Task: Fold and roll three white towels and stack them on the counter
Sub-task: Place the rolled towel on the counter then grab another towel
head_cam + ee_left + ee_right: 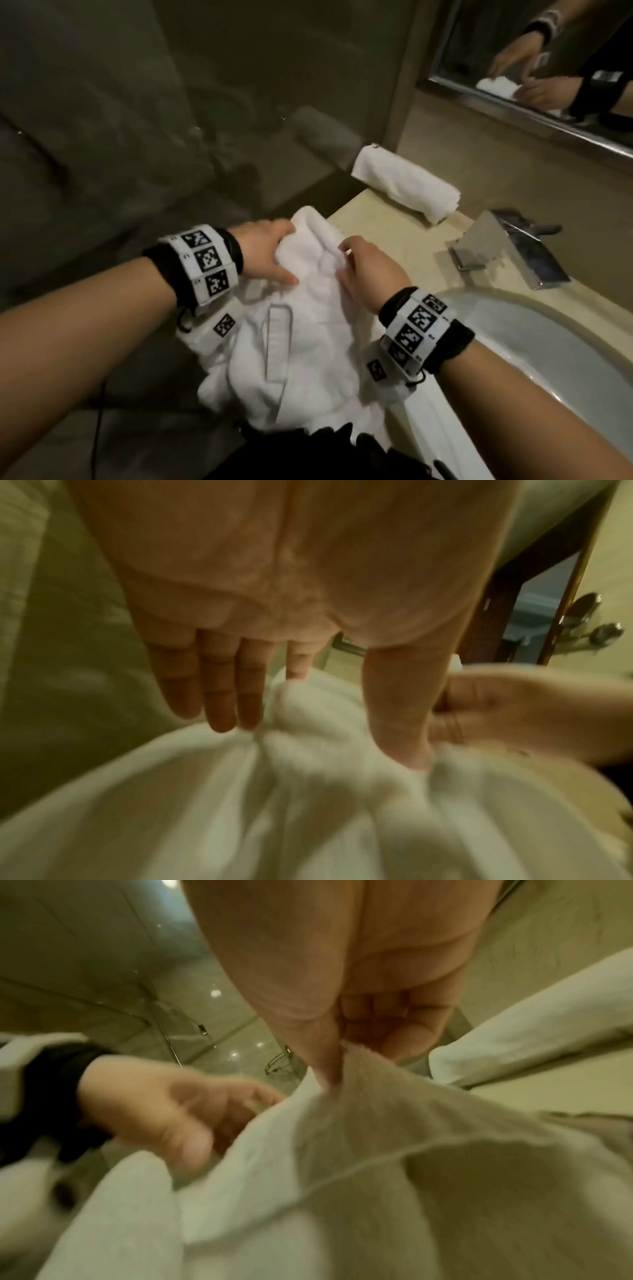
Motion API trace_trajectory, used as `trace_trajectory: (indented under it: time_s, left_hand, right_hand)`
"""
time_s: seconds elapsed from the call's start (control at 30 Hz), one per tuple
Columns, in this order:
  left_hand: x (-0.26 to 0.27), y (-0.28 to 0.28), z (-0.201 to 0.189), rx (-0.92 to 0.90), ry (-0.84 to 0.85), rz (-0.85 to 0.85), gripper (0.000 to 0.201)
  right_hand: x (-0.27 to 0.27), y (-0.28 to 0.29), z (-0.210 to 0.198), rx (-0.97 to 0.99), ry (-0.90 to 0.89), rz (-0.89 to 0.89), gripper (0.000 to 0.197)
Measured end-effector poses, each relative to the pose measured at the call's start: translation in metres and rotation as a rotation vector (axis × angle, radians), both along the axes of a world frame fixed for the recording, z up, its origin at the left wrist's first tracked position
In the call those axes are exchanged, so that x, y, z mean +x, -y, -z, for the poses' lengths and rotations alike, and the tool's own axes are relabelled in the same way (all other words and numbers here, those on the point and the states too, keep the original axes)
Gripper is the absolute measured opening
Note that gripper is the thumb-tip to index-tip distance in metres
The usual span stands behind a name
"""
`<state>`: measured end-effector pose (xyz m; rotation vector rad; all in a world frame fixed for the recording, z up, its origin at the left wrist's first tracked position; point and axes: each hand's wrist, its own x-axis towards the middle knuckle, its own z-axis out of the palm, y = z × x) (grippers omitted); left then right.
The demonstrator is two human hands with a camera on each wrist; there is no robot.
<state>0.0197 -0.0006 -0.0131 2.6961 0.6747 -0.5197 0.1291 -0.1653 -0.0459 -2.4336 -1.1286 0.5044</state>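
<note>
A loose white towel lies crumpled over the counter's front left corner and hangs off its edge. My left hand grips the towel's far left end, with the cloth bunched between thumb and fingers. My right hand pinches the towel's far edge between thumb and fingers, a hand's width right of the left. One rolled white towel lies at the counter's far end, also seen as a rolled towel in the right wrist view.
A chrome faucet stands right of the hands, and a white sink basin fills the front right. A mirror hangs on the right wall. A glass shower wall closes off the left, beyond the counter's edge.
</note>
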Motion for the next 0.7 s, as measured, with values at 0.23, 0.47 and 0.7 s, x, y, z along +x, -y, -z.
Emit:
trace_trajectory:
  time_s: [0.23, 0.47, 0.7]
  left_hand:
    - [-0.023, 0.035, 0.027, -0.033, 0.359, -0.158, 0.046]
    - [-0.013, 0.065, -0.019, -0.352, 0.336, -0.035, 0.036]
    - [-0.019, 0.114, -0.020, -0.281, 0.373, -0.040, 0.032]
  right_hand:
    - [0.005, 0.020, -0.073, 0.373, 0.123, -0.182, 0.018]
    - [-0.001, 0.049, -0.107, 0.517, 0.149, -0.068, 0.017]
    - [0.002, 0.092, -0.168, 0.810, -0.001, 0.122, 0.009]
